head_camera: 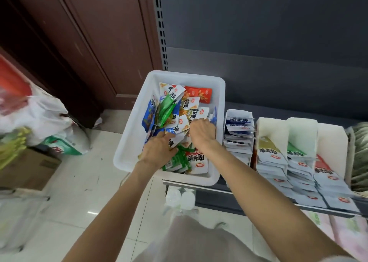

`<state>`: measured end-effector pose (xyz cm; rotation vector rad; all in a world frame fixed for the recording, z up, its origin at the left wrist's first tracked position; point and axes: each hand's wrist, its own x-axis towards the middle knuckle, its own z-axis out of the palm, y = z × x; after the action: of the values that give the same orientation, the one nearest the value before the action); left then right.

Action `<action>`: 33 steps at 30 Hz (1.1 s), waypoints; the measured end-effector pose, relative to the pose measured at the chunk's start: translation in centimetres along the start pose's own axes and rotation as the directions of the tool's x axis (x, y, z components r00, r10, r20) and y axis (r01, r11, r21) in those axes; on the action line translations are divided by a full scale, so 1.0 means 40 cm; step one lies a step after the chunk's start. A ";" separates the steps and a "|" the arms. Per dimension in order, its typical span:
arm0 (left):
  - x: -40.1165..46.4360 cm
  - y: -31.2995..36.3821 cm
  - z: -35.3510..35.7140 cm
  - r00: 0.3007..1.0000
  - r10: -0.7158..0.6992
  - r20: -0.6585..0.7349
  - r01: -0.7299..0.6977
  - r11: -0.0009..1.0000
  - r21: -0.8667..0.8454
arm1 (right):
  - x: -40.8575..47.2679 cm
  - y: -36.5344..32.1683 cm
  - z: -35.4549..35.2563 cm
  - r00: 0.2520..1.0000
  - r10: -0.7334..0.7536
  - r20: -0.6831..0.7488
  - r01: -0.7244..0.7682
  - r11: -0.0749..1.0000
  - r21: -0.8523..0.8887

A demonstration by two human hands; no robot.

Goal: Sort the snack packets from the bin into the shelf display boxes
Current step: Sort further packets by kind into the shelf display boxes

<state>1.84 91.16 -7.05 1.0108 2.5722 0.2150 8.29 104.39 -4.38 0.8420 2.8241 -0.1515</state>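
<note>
A white plastic bin sits on the left end of the shelf, heaped with several mixed snack packets in blue, green, orange and white. Both my hands are down inside it. My left hand lies palm-down on the pile with its fingers closed on a white packet near the bin's front. My right hand is closed on packets at the bin's right side. To the right stand several white display boxes holding stacked packets; the nearest one holds blue-printed packets.
The grey shelf edge runs below the bin and boxes. Plastic bags and a cardboard box sit on the tiled floor at left. White bottles stand under the shelf. A brown wooden door is behind.
</note>
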 end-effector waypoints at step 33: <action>-0.027 0.536 -0.014 0.674 0.603 -0.427 -0.734 0.612 -0.294 | -0.529 0.518 -0.076 0.507 0.460 -0.729 0.105 0.806 0.582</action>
<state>15.77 106.10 -0.43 1.8173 2.0358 1.1808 36.62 110.86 2.13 1.7948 3.6003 -0.7920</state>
